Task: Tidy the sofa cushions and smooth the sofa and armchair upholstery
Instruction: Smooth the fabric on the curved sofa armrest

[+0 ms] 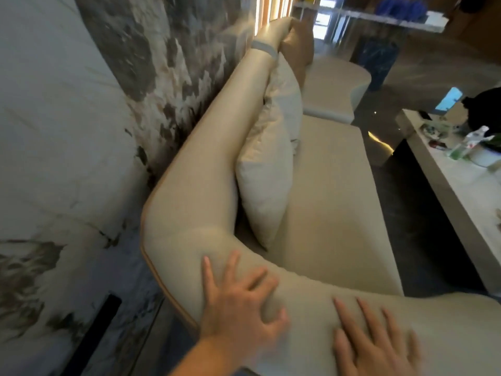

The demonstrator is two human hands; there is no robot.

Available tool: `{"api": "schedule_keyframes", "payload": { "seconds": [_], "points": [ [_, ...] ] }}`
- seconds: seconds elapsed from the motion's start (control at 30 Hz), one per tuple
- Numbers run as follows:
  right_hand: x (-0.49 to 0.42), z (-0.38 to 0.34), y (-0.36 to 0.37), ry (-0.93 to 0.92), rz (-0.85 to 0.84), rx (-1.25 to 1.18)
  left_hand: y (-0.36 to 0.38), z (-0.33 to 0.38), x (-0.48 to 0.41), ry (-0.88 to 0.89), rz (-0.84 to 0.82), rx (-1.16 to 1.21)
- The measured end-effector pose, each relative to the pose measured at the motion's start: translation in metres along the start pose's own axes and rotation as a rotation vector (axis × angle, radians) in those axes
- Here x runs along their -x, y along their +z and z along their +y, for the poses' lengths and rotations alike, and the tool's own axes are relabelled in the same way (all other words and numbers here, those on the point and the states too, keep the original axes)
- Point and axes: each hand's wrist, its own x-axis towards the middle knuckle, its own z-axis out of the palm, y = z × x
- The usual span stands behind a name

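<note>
A long cream sofa point(333, 202) runs away from me along the marbled wall. My left hand point(241, 302) lies flat with spread fingers on the padded armrest point(306, 299) at the sofa's near end. My right hand point(376, 340) rests flat on the same armrest, further right. Neither hand holds anything. A cream cushion point(267, 183) leans upright against the backrest point(206, 158). Behind it stands a second pale cushion point(284, 85), and a tan cushion point(298, 47) sits at the far end.
A pale low coffee table point(466, 196) stands at right, carrying bottles point(469, 145) and small items. Dark glossy floor point(423, 218) separates it from the sofa. A rounded cream seat section point(336, 80) lies beyond, with a white counter point(379, 17) at the back.
</note>
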Motion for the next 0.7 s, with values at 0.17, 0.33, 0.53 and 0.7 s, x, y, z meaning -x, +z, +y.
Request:
{"api": "schedule_keyframes", "payload": {
  "seconds": [0.17, 0.33, 0.53, 0.7],
  "points": [
    [-0.011, -0.011, 0.007, -0.049, -0.010, -0.090, -0.009, -0.022, -0.018, -0.063, -0.066, -0.087],
    [-0.010, 0.000, 0.016, -0.095, -0.030, 0.013, -0.005, -0.021, -0.021, -0.074, -0.069, -0.129],
    [-0.008, 0.004, 0.014, -0.127, -0.068, -0.039, -0.005, -0.020, -0.021, -0.055, -0.081, -0.146],
    [-0.008, 0.001, 0.014, -0.084, -0.026, -0.039, 0.002, -0.021, -0.021, -0.048, -0.091, -0.189]
  ]
}}
